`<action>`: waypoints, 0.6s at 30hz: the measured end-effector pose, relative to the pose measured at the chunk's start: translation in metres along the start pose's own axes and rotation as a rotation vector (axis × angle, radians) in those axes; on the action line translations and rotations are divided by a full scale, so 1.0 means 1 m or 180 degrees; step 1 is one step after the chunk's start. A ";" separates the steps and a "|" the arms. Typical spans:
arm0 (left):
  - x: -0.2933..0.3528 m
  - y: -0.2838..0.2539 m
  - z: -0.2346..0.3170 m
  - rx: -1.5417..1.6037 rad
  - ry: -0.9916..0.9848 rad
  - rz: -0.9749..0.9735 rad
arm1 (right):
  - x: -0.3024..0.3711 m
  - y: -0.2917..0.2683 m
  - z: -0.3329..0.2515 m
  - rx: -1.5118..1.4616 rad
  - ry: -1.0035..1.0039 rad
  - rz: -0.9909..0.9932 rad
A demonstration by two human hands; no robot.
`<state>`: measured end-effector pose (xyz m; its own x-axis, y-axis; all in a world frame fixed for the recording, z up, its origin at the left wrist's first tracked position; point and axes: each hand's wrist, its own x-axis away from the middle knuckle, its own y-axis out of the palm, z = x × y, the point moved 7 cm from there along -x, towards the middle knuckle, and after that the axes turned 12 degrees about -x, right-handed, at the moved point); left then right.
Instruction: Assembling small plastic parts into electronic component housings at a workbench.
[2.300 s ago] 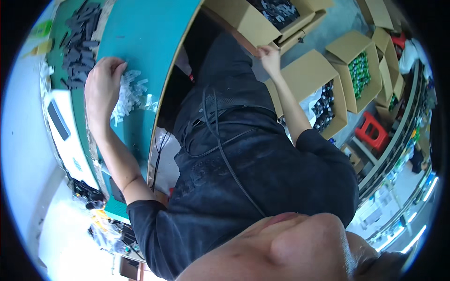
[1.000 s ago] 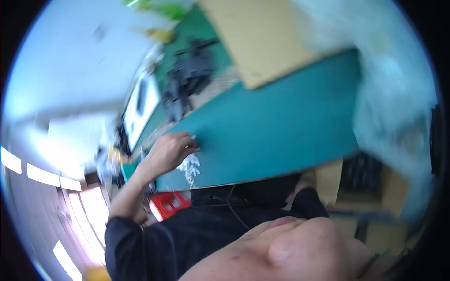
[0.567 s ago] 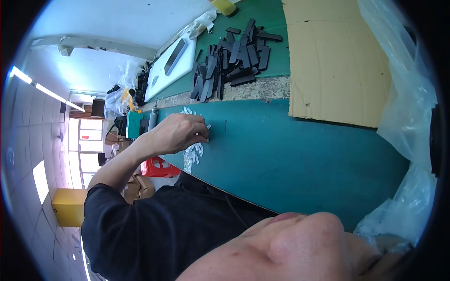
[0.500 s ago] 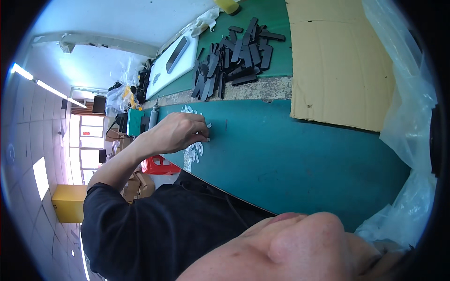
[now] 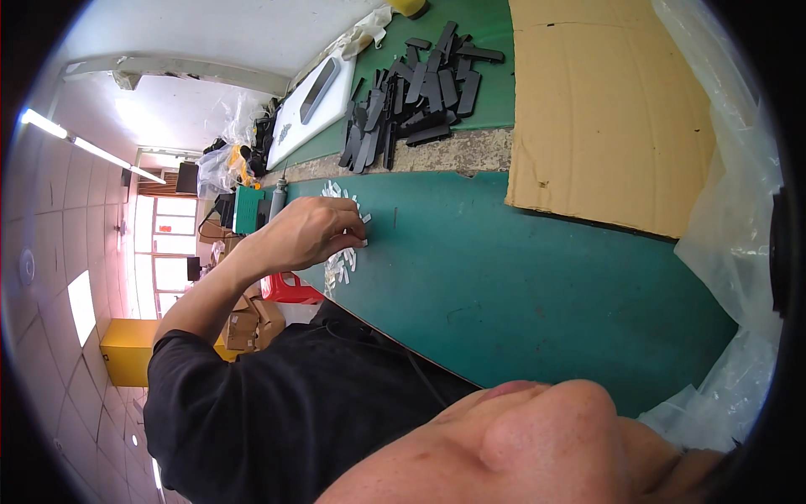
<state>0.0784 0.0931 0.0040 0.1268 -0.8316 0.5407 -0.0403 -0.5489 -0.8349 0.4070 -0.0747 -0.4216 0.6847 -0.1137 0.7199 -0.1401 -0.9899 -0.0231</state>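
My left hand (image 5: 323,228) reaches in from the left over a teal work mat (image 5: 504,277). Its fingers are bent, and thumb and fingertips come together on a small white strip at the mat's surface. Around and partly beneath the hand lies a loose scatter of small white strips (image 5: 339,267). Some of them are hidden by the palm and wrist. My right hand is not in view.
A heap of flat black plastic pieces (image 5: 420,88) lies beyond the mat. Beside it, a white board (image 5: 336,97) bears one long dark piece. Cardboard (image 5: 604,126) and clear plastic sheeting (image 5: 730,218) cover the right side. A grey bottle (image 5: 278,197) stands past my wrist.
The whole view has shifted slightly, so everything on the table sits a little further left and up. My left hand keeps its pinch at the same spot among the white strips.
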 end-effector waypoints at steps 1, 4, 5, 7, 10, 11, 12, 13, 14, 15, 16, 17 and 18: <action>0.000 -0.001 0.001 -0.0019 -0.0003 -0.0009 | 0.001 -0.003 0.000 0.0017 -0.0030 -0.0017; -0.001 -0.002 0.002 -0.0044 -0.0009 -0.0022 | 0.002 -0.013 0.002 0.0033 -0.0045 -0.0003; -0.002 -0.002 0.002 -0.0045 -0.0012 -0.0025 | 0.002 -0.016 0.002 0.0038 -0.0046 -0.0007; -0.002 -0.002 0.003 -0.0072 -0.0037 -0.0054 | 0.002 -0.018 0.008 0.0061 -0.0022 -0.0008; -0.004 -0.002 0.004 -0.0063 -0.0078 -0.0118 | 0.011 -0.019 0.014 0.0018 0.0057 0.0003; -0.006 -0.002 0.004 -0.0051 -0.0092 -0.0142 | 0.006 -0.019 0.011 0.0048 0.0035 0.0014; -0.004 -0.002 0.005 -0.0068 -0.0095 -0.0118 | 0.010 -0.020 0.014 0.0024 0.0050 -0.0001; -0.003 -0.003 0.006 -0.0083 -0.0097 -0.0094 | 0.012 -0.021 0.015 0.0043 0.0039 -0.0022; -0.001 -0.003 0.007 -0.0097 -0.0101 -0.0069 | 0.016 -0.020 0.016 0.0051 0.0043 -0.0038; 0.000 -0.003 0.007 -0.0105 -0.0132 -0.0084 | 0.009 -0.020 0.012 0.0097 -0.0021 -0.0049; -0.002 -0.004 0.007 -0.0115 -0.0126 -0.0096 | 0.010 -0.021 0.011 0.0086 -0.0011 -0.0049; -0.005 -0.004 0.006 -0.0123 -0.0121 -0.0109 | 0.009 -0.021 0.010 0.0079 -0.0007 -0.0051; -0.004 -0.004 0.006 -0.0117 -0.0117 -0.0098 | 0.010 -0.021 0.010 0.0093 -0.0010 -0.0073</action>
<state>0.0838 0.0992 0.0043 0.1647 -0.8110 0.5613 -0.0722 -0.5775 -0.8132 0.4236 -0.0555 -0.4210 0.6896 -0.0911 0.7184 -0.1034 -0.9943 -0.0269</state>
